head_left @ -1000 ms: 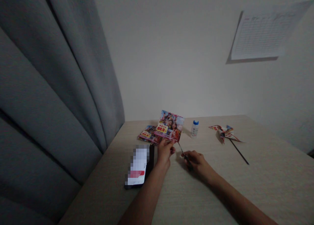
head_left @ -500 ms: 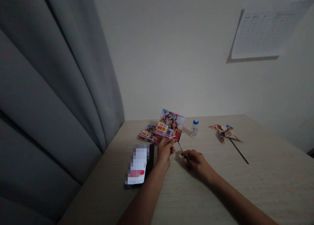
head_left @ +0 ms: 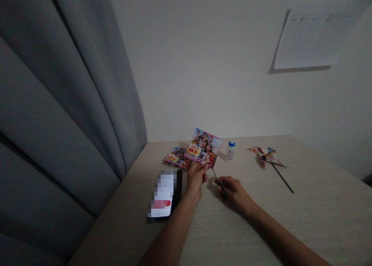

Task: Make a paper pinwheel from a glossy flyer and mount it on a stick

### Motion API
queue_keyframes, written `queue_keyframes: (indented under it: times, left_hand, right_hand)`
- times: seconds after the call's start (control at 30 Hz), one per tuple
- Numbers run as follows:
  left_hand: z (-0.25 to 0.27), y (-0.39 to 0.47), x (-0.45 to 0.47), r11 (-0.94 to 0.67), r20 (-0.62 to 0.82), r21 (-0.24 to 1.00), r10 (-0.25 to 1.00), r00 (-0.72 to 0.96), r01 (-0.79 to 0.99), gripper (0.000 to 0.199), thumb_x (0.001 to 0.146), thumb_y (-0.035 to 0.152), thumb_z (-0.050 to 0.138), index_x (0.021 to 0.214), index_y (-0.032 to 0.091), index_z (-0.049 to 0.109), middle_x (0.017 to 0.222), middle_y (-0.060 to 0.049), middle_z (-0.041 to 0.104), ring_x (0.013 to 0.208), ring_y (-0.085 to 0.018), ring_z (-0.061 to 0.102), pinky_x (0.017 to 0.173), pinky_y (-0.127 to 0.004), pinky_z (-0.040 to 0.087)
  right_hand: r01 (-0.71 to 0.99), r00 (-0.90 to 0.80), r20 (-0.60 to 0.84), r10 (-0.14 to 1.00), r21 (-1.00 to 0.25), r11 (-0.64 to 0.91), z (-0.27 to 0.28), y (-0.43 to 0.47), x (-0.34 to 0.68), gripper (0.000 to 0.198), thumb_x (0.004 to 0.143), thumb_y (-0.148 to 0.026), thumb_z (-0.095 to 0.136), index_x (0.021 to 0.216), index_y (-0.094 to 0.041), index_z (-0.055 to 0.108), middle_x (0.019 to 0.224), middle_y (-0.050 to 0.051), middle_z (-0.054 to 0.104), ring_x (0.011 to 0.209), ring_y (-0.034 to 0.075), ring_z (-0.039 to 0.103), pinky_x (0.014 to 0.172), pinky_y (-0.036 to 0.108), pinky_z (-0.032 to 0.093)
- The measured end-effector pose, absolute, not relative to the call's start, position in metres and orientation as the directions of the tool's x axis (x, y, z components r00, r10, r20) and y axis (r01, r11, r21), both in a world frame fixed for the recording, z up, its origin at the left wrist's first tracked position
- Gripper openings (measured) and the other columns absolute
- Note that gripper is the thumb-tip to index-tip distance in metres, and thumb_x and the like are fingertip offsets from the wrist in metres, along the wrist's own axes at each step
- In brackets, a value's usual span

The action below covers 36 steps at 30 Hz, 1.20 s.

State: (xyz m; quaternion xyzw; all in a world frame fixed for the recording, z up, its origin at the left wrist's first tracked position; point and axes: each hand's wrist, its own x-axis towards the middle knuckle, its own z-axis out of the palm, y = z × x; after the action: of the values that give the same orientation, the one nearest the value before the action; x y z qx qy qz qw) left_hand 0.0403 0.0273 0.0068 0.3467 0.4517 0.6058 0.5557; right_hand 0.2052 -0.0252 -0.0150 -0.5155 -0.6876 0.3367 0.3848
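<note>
A colourful printed sheet of paper [head_left: 202,146], marked 89.9, is pinched at its lower edge by my left hand [head_left: 196,177] and held raised above the table. My right hand [head_left: 230,188] is closed round the dark handles of a pair of scissors [head_left: 221,189]. The thin blade reaches up to the sheet's lower right corner, close to my left fingertips; whether it is in a cut I cannot tell. Behind and left of the held sheet, more printed sheets [head_left: 173,157] of the same kind lie on the table, partly covered by it.
A phone [head_left: 162,194] with a lit, blurred screen lies left of my left forearm. A small white bottle [head_left: 230,151] with a blue cap stands behind my hands. To the right lies a paper pinwheel [head_left: 266,156] on a black stick. A grey curtain [head_left: 72,103] borders the left side.
The held sheet has shifted slightly to the right, with its top edge a little higher. Both hands stay in almost the same place.
</note>
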Motion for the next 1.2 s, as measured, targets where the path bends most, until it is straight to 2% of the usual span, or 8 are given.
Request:
queue_keyframes:
  times: [0.27, 0.97, 1.2]
  left_hand:
    - [0.0031, 0.0294, 0.0391, 0.028, -0.083, 0.934, 0.987, -0.138, -0.357, 0.046, 0.053, 0.044, 0.091, 0.076, 0.017, 0.063, 0.065, 0.004, 0.066, 0.038, -0.002, 0.044, 0.038, -0.016, 0.028]
    - [0.0049, 0.0288, 0.0397, 0.026, -0.085, 0.931, 0.985, -0.147, -0.364, 0.045, 0.052, 0.043, 0.091, 0.077, 0.016, 0.065, 0.068, 0.004, 0.066, 0.038, -0.002, 0.044, 0.037, -0.016, 0.026]
    - [0.0074, 0.028, 0.0391, 0.037, -0.088, 0.929, 0.988, -0.123, -0.367, 0.045, 0.053, 0.044, 0.091, 0.077, 0.017, 0.065, 0.069, 0.003, 0.068, 0.038, -0.001, 0.042, 0.038, -0.016, 0.025]
  right_hand:
    - [0.48, -0.188, 0.228, 0.955, -0.827, 0.292, -0.018, -0.0241, 0.2056, 0.038, 0.09, -0.053, 0.055, 0.101, -0.023, 0.074, 0.082, 0.007, 0.069, 0.076, 0.022, 0.064, 0.075, 0.036, 0.05]
    - [0.489, -0.185, 0.249, 0.951, -0.816, 0.309, -0.021, -0.0218, 0.205, 0.04, 0.09, -0.056, 0.055, 0.103, -0.023, 0.074, 0.084, 0.007, 0.07, 0.079, 0.022, 0.064, 0.079, 0.037, 0.05]
    - [0.421, -0.185, 0.182, 0.966, -0.873, 0.246, -0.0197, -0.0204, 0.207, 0.045, 0.088, -0.062, 0.055, 0.104, -0.024, 0.074, 0.076, 0.005, 0.066, 0.071, 0.021, 0.06, 0.072, 0.035, 0.049]
